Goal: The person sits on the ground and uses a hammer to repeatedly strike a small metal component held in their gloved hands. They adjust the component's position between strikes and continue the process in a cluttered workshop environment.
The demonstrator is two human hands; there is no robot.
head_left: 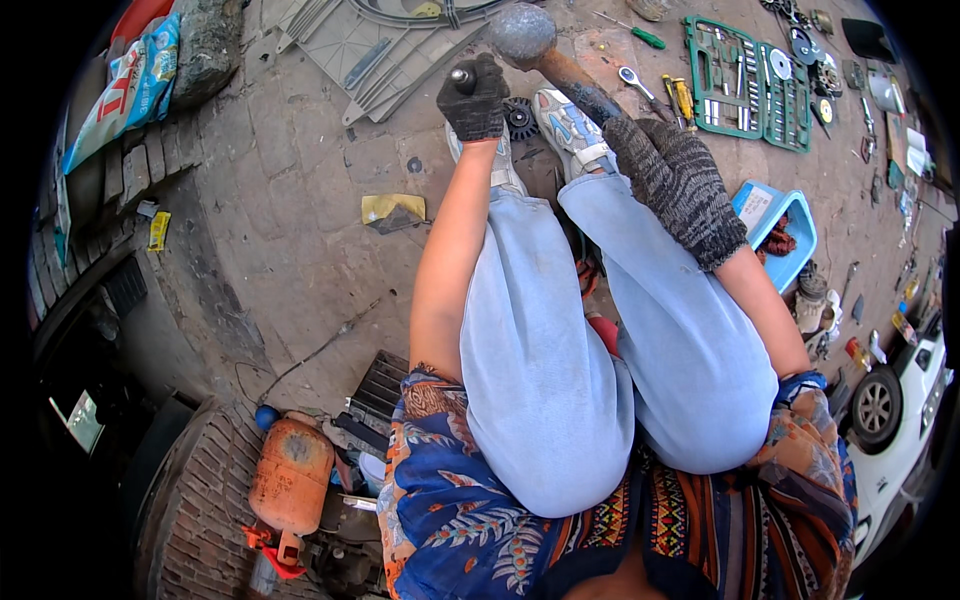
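My left hand (474, 105), in a dark knit work glove, is closed in a fist. The round, shiny end of a metal rod (462, 79) pokes up out of its top; the rest of the rod is hidden by the fist. In my right hand (682, 188), also gloved, is the handle of a hammer (522, 38). Its large, round grey head is up close to the left fist, apart from the rod's end. A dark toothed wheel (520, 119) lies on the ground between my shoes, just right of my left hand.
A grey plastic fan shroud (395, 65) lies ahead. To the right are a ratchet (640, 88), yellow-handled screwdrivers (684, 101), a green socket set (745, 85) and a blue bin (790, 240) with copper-coloured windings. An orange gas cylinder (291, 475) stands at lower left.
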